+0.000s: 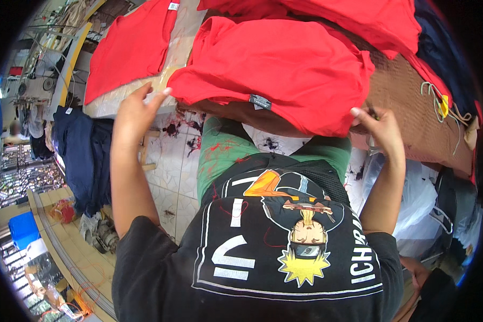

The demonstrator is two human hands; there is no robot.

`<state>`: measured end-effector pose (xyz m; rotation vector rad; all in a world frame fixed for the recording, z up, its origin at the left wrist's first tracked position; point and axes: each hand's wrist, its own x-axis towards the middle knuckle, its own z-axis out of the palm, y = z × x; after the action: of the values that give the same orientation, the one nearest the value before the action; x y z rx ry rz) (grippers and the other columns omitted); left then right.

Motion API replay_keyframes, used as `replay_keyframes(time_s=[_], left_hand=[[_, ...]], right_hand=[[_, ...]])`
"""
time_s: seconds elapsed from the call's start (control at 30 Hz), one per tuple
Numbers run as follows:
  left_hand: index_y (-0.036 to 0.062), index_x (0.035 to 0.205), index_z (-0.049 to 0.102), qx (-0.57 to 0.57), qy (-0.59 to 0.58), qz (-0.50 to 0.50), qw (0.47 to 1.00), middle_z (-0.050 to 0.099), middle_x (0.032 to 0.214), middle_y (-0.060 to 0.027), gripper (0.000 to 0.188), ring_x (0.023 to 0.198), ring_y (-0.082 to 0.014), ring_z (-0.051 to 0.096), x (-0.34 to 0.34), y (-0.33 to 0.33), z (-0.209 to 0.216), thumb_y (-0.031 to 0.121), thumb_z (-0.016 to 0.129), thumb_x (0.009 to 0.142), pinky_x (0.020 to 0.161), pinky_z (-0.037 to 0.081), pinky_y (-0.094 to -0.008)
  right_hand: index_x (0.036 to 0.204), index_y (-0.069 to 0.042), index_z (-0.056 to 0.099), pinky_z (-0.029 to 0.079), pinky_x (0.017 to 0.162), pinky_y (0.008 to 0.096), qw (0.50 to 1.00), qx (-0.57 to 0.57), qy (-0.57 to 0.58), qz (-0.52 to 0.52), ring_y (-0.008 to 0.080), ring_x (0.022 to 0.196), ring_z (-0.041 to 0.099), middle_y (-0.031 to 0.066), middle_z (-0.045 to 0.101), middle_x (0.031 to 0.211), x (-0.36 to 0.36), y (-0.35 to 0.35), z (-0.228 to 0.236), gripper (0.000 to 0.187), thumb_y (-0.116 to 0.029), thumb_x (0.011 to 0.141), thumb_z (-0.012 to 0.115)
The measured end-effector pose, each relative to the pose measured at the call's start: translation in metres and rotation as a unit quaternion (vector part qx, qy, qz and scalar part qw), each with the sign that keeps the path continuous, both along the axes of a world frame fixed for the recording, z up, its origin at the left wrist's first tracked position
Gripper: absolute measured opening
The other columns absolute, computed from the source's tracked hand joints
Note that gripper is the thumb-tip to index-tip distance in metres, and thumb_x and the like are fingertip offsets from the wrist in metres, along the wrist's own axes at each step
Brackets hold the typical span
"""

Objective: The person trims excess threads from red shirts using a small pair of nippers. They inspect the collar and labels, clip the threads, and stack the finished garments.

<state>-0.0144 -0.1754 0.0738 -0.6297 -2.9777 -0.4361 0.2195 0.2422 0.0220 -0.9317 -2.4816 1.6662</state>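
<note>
A red garment point(284, 70) with a black label lies spread over a brown cloth-covered surface in front of me. My left hand point(137, 110) is at its left edge, thumb and fingers apart, with nothing visible between them. At the garment's right edge is my right hand point(383, 129), its thumb pointing at the cloth and its fingers curled. A small dark tool point(374, 113) shows partly in that hand; its kind is too hidden to tell.
Another red garment point(129, 51) lies on a table to the left. More red cloth point(370, 21) is heaped behind. Dark blue cloth point(83, 155) hangs at left, and plastic bags point(408, 193) stand at right. Another person's hand point(416, 273) shows at lower right.
</note>
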Motion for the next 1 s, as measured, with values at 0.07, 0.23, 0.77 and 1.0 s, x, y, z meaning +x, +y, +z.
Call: replay_keyframes(time_s=[0.07,0.23,0.77,1.0], left_hand=[[-0.0026,0.101,0.067,0.035,-0.029,-0.008,0.999,0.069,0.095,-0.0194,0.044,0.090,-0.0290,0.066,-0.007,0.005,-0.025,0.039,0.068,0.085,0.082,0.050,-0.0363],[0.0010,0.079,0.064,0.233,-0.154,-0.033,0.960,0.061,0.069,-0.0004,0.029,0.064,-0.0073,0.054,-0.021,0.001,0.005,0.028,0.071,0.085,0.059,0.043,-0.0245],[0.0005,0.139,0.041,0.575,-0.428,-0.125,0.686,0.046,0.142,-0.0158,0.098,0.127,-0.0271,0.048,-0.209,0.101,0.082,0.080,0.022,0.085,0.108,0.034,-0.0387],[0.0064,0.127,0.052,0.536,-0.473,-0.102,0.692,0.062,0.117,-0.0052,0.065,0.108,-0.0184,0.059,-0.154,0.063,-0.066,0.062,0.046,0.093,0.093,0.046,-0.0341]], right_hand=[[0.073,0.000,0.065,0.043,0.051,0.0267,0.993,0.072,-0.069,0.055,0.0083,0.054,0.051,0.0025,0.059,0.062,-0.001,-0.014,0.005,0.037,-0.034,0.080,0.077],[0.071,-0.003,0.061,0.037,0.048,0.0247,0.992,0.001,0.051,0.114,0.0059,0.053,0.046,-0.0025,0.053,0.059,0.018,-0.026,0.036,0.027,-0.024,0.080,0.075],[0.126,-0.011,0.060,0.023,0.038,0.0169,0.898,0.194,0.384,-0.090,-0.0006,0.043,0.032,-0.0004,0.069,0.107,-0.125,0.132,0.225,0.037,-0.032,0.096,0.056],[0.106,-0.009,0.071,0.027,0.047,0.0197,0.979,0.079,0.148,-0.112,0.0006,0.053,0.037,-0.0042,0.071,0.090,-0.057,0.115,0.065,0.032,-0.036,0.089,0.065]])
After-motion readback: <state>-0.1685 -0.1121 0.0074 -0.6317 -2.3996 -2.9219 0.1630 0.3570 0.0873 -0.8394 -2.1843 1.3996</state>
